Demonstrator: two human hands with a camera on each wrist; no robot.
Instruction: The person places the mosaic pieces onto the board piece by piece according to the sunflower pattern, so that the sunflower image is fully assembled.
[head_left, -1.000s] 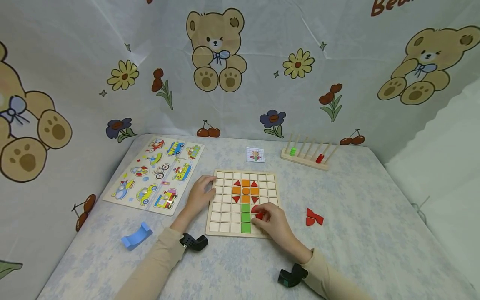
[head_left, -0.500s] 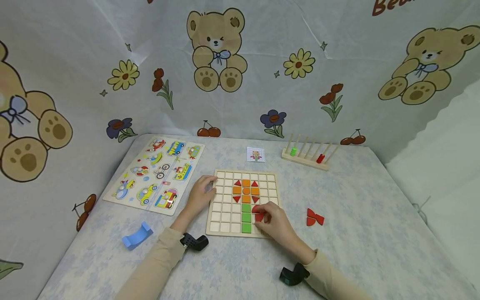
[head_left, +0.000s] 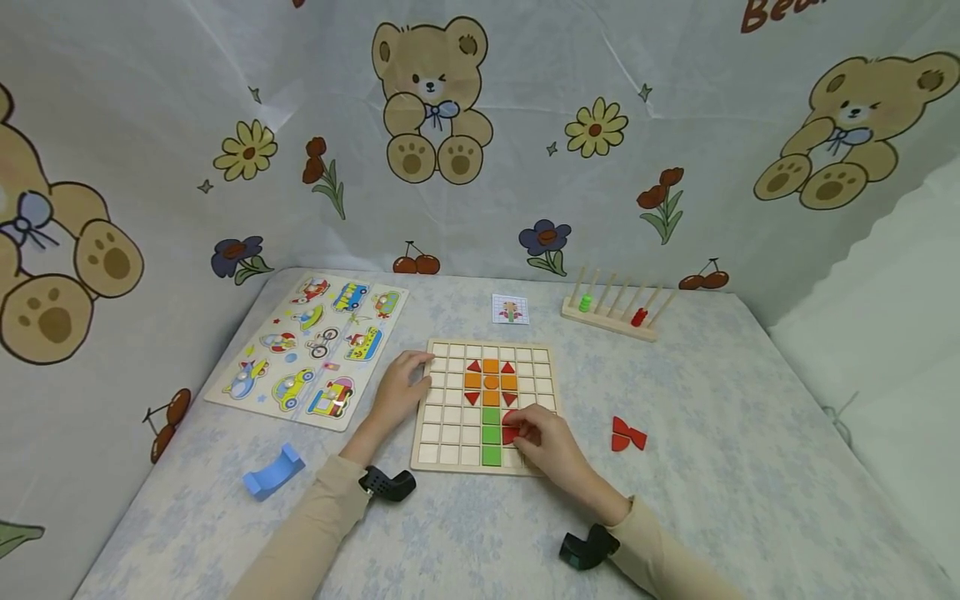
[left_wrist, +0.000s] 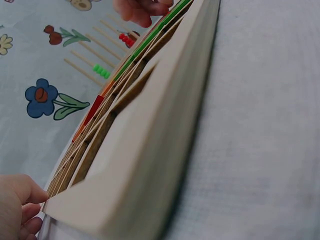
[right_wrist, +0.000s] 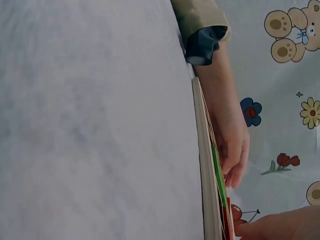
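A square wooden grid board (head_left: 440, 434) lies on the table. Orange pieces (head_left: 491, 367) and red triangles stand in its upper half, over a column of green squares (head_left: 491, 435). My left hand (head_left: 399, 387) rests at the board's left edge, fingertips touching the frame; the left wrist view has this hand (left_wrist: 17, 207) at the board's corner. With thumb and forefinger my right hand (head_left: 551, 442) pinches a red piece (head_left: 510, 435) low over the cell beside the middle green square. Another red piece (head_left: 509, 416), partly hidden by the fingers, lies just above it.
Several loose red pieces (head_left: 628, 434) lie right of the board. A pattern card (head_left: 511, 309) and a peg rack (head_left: 609, 320) with green and red beads stand behind. At left are a vehicle puzzle (head_left: 309, 350) and a blue curved piece (head_left: 274, 472).
The right hand has shifted the red piece slightly left, and it now lies flatter in the cell next to the green column. The left hand has stayed at the board's edge.
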